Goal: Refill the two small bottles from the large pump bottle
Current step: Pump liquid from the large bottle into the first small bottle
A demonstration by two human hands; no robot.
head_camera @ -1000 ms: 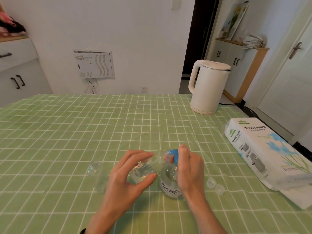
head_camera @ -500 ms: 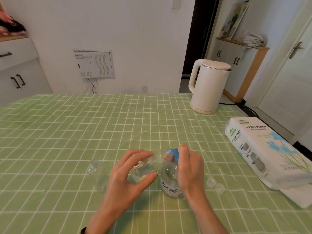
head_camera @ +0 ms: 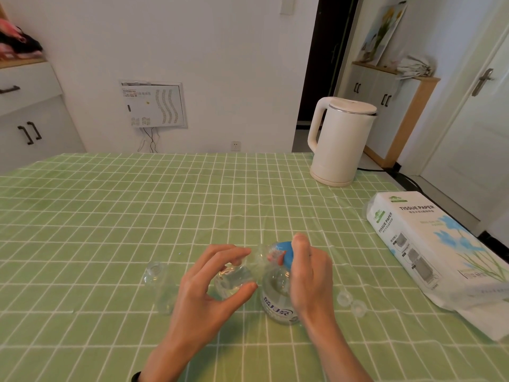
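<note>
The large clear pump bottle (head_camera: 276,301) with a blue pump head (head_camera: 285,250) stands on the green checked table (head_camera: 110,216). My right hand (head_camera: 308,274) rests over the pump head, fingers bent down on it. My left hand (head_camera: 203,288) holds a small clear bottle (head_camera: 234,279) between thumb and fingers, tilted with its neck toward the pump spout. A second small clear bottle (head_camera: 158,285) stands uncapped just left of my left hand.
Two small clear caps (head_camera: 352,303) lie right of the pump bottle. A tissue paper pack (head_camera: 429,244) lies at the right table edge. A white kettle (head_camera: 341,142) stands at the far right corner.
Almost nothing has moved; both hands stay at the pump bottle with the small bottle held against the spout.
</note>
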